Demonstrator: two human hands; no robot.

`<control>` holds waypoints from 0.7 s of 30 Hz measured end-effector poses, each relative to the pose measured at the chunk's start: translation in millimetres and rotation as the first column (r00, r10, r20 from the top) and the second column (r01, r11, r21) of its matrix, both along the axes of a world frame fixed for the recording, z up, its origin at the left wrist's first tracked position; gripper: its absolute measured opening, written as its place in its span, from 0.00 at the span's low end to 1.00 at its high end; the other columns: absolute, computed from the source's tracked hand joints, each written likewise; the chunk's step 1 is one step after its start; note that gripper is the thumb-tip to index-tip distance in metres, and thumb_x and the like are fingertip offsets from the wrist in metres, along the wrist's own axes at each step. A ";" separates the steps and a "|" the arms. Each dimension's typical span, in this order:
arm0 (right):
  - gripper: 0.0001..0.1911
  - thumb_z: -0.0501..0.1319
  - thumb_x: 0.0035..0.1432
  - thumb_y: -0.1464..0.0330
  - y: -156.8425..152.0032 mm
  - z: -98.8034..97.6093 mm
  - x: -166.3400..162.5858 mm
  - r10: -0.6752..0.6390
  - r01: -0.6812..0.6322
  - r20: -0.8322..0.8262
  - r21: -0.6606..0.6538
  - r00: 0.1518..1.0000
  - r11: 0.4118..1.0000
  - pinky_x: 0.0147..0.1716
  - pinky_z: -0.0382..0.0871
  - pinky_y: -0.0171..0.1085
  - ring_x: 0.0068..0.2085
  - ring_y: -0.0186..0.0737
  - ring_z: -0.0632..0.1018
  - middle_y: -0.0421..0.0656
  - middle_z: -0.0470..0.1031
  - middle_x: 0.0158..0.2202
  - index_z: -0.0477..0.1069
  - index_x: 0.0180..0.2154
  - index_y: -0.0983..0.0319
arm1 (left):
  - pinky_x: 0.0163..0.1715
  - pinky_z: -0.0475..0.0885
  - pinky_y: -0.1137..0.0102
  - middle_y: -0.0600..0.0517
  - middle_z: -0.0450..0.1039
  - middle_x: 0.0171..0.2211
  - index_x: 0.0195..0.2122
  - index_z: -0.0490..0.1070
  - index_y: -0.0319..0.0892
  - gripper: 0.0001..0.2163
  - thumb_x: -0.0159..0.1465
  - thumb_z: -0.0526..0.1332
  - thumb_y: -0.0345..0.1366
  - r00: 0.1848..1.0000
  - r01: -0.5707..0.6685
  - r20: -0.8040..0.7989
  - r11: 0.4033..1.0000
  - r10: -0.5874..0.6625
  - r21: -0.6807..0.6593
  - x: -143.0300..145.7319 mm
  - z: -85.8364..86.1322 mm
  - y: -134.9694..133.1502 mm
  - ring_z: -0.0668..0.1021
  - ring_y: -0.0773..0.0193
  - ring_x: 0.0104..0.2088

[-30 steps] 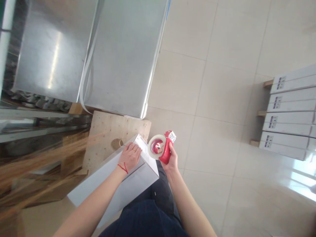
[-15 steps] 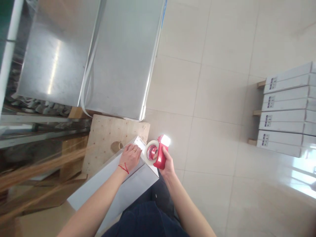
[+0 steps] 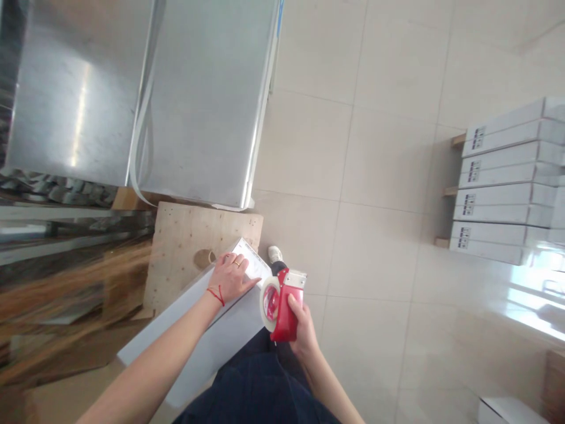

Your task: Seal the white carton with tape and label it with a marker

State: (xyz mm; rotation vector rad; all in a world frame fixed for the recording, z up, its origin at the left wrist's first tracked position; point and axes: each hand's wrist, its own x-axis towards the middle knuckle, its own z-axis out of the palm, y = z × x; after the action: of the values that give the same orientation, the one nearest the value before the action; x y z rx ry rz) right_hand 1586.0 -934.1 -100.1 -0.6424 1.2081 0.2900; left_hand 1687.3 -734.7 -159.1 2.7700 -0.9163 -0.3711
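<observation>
A long white carton (image 3: 233, 330) lies at a slant in front of my body, its far end over a plywood-topped stand (image 3: 176, 247). My left hand (image 3: 227, 278) rests on the carton near that far end, fingers over the edge and thumb stretched out along the top. In my right hand (image 3: 305, 333) is a red tape dispenser (image 3: 286, 315) with a metal head, gripped around its body. A roll of pale tape (image 3: 265, 303) sits on its left side, next to the carton's end; whether they touch I cannot tell.
A metal-topped table (image 3: 198, 118) stands ahead to the left, with a white strap (image 3: 136, 147) hanging over it. Stacked white cartons (image 3: 494, 200) lie on wooden supports at the right. Flattened cardboard (image 3: 79, 388) is at lower left; another white box (image 3: 507, 409) shows at lower right.
My right hand has drawn the tape dispenser back toward my body, off the carton's end. My left thumb has spread out from the fingers. A shoe now shows beyond the dispenser.
</observation>
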 end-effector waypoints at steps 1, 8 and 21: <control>0.28 0.82 0.37 0.53 1.2 1.8 -2.3 0.004 -0.004 -0.003 -0.002 1.000 1.000 0.24 0.72 0.30 0.24 0.35 0.76 0.43 0.80 0.27 0.80 0.33 0.65 | 0.50 0.64 0.52 0.39 0.77 0.40 0.38 0.75 0.37 0.25 0.64 0.61 0.59 1.000 0.017 -0.016 1.000 -0.017 0.000 0.5 0.3 0.7 0.75 0.47 0.42; 0.32 0.82 0.36 0.51 -7.2 4.8 0.2 -0.053 0.053 -0.028 -0.004 0.998 0.999 0.29 0.76 0.32 0.29 0.39 0.79 0.46 0.83 0.32 0.81 0.37 0.66 | 0.53 0.66 0.51 0.44 0.77 0.37 0.37 0.74 0.40 0.11 0.68 0.60 0.43 0.997 0.077 0.010 0.997 -0.077 0.011 3.2 0.1 -1.2 0.77 0.50 0.41; 0.35 0.82 0.35 0.50 -42.4 -3.2 -18.0 -0.065 0.052 -0.117 -0.111 0.991 0.992 0.28 0.77 0.34 0.29 0.42 0.80 0.47 0.83 0.33 0.80 0.40 0.67 | 0.45 0.70 0.58 0.44 0.80 0.40 0.41 0.75 0.37 0.20 0.67 0.62 0.53 0.938 0.344 0.025 0.919 -0.346 -0.193 -12.8 -16.5 4.5 0.78 0.53 0.42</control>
State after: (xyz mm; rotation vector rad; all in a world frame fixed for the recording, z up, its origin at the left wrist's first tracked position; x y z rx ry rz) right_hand 1568.0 -976.5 -103.3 -0.6893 1.3629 0.2171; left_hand 1674.5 -730.3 -175.6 2.4250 -1.3660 -0.3258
